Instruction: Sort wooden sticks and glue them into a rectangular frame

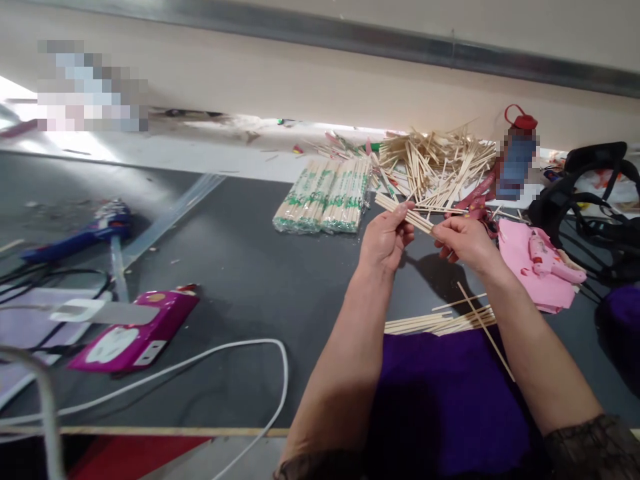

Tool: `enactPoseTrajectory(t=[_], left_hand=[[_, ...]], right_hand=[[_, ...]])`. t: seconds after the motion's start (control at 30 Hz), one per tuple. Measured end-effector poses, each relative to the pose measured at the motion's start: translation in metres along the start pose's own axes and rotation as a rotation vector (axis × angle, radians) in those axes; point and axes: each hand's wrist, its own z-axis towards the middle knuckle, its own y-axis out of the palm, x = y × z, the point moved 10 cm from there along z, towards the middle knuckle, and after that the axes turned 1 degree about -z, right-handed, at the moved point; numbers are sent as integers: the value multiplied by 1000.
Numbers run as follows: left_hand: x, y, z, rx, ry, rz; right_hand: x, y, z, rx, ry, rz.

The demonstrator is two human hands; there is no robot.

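Both my hands are raised above the dark table (250,267) and share a small bundle of thin wooden sticks (400,210). My left hand (386,237) pinches the sticks near their middle with fingers closed. My right hand (463,241) grips their right end, fingers curled. Below my wrists a row of several loose sticks (440,322) lies on the table by a purple cloth (450,393). One single stick (485,330) lies slanted across that row.
A big heap of loose sticks (440,167) lies at the back, with wrapped stick packs (325,197) to its left. A pink glue gun (550,261) rests on pink cloth at right, beside black straps (590,200). A magenta box (135,330), blue glue gun (80,233) and white cable (250,347) are at left.
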Motion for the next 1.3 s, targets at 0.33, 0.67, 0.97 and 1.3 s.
enactPoseTrajectory(t=[0.33, 0.67, 0.97, 1.3], left_hand=[[9, -31, 8, 88, 110, -82], [32, -3, -21, 104, 218, -192], [-20, -20, -6, 145, 156, -286], [-35, -28, -2, 144, 105, -204]], right_hand=[[-25, -31, 30, 248, -121, 73], [-22, -25, 9, 192, -143, 253], [-7, -26, 22, 160, -102, 301], [-25, -24, 27, 67, -134, 50]])
